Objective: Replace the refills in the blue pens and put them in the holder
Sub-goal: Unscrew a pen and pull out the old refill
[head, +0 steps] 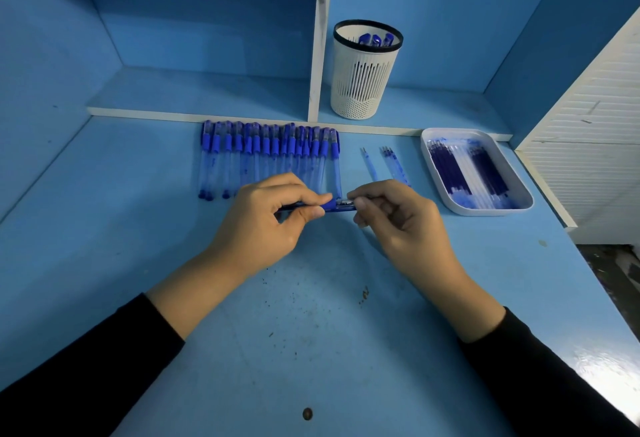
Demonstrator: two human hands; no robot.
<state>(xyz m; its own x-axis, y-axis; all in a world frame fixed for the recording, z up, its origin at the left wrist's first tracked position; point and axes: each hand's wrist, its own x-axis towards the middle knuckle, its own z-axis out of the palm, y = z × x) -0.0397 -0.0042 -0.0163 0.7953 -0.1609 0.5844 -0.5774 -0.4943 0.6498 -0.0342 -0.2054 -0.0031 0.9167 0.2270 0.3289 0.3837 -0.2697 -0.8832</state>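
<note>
I hold one blue pen [337,205] level above the desk's middle. My left hand [273,222] pinches its barrel and blue grip. My right hand [398,218] pinches the clear tip end. Behind my hands lies a row of several blue capped pens [266,152], side by side. A white mesh pen holder [363,90] with a black rim stands on the low shelf and has three blue pens inside. A white tray [519,190] at the right holds several dark blue refills. A few loose refills [393,163] lie between the row and the tray.
The blue desk [311,332] has dark specks and a brown spot near the front. A white shelf divider [318,55] stands left of the holder. A white slatted panel [588,145] borders the desk at the right.
</note>
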